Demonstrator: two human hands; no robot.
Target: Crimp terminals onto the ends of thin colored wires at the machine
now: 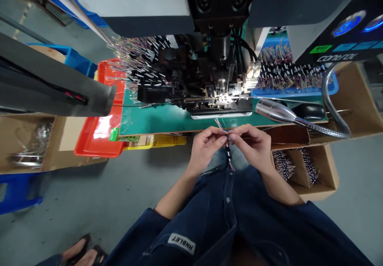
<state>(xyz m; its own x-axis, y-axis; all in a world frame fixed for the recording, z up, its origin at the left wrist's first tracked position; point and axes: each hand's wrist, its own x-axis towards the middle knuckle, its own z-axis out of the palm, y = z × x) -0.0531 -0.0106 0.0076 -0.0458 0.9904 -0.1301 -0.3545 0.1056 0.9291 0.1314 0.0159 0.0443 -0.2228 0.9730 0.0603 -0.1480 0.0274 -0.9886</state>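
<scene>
Between my two hands hangs a short wire harness (228, 154) with a dark sleeve, white bands and thin coloured wires fanning out at its upper end. My left hand (208, 146) pinches it near the top, thumb against fingers. From the other side my right hand (251, 144) closes on the same spot, its fingertips meeting the left ones. Just beyond my hands is the green bench edge, and above it the lit working head of a crimping machine (223, 96). The exact grip of the fingertips on single wires is too small to tell.
Bundles of similar harnesses lie left of the machine and in a blue tray (299, 91) at right. A metal gooseneck lamp (275, 110) lies along the bench. A red tray (98, 146) stands left; a cardboard box (321, 194) sits low right. Another person's feet (82, 252) show lower left.
</scene>
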